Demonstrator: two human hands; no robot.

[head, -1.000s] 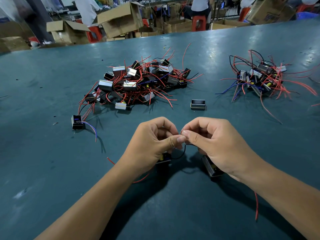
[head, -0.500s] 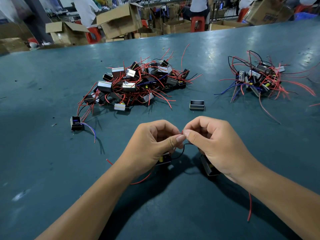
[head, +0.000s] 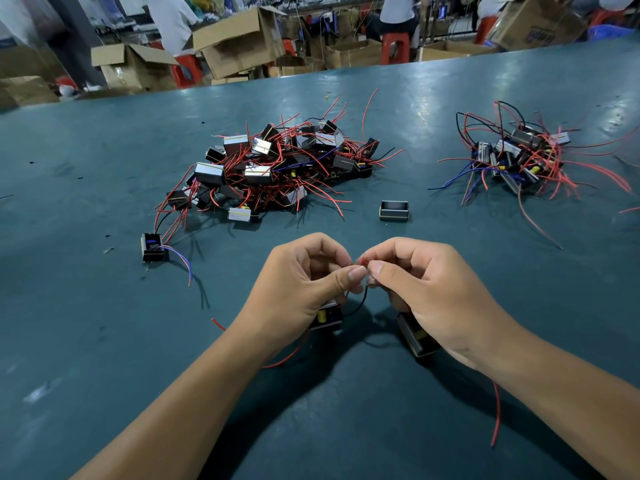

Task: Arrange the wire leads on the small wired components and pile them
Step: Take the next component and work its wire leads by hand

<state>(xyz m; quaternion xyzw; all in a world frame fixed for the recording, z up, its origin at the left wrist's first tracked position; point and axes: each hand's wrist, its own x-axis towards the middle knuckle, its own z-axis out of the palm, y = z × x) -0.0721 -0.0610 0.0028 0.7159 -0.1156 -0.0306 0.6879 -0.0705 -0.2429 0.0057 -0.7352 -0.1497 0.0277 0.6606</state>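
left hand: fingers curled, thumb and forefinger pinching the red lead tip at centre, low over the tabletop. a small component sits tucked under its palm, black lead looping up toward the pinch.

right hand: fingers curled, thumb and forefinger pinching the same lead ends, thumb tips of both hands touching or nearly so. a second component lies under the heel of this hand, long axis running toward the viewer; whether it is gripped or only resting cannot be told.

trailing leads: one red wire runs down beside the right forearm; another red wire curves out beneath the left wrist.

key relation: the smaller pile lies far right and away from the hands, nearer the right hand; judged the likelier drop spot for finished pieces, reached by a forward-right carry. which pile takes finished pieces is not certain.

larger pile: ahead and left, nearer the left hand, leads splayed in every direction.

strays: single wireless block just ahead of the hands, between the piles and close to the carry path to the right; lone component with blue and red leads to the left, apart from the heap.

beyond the tabletop edge: open cardboard boxes, red stools, seated persons, blurred.
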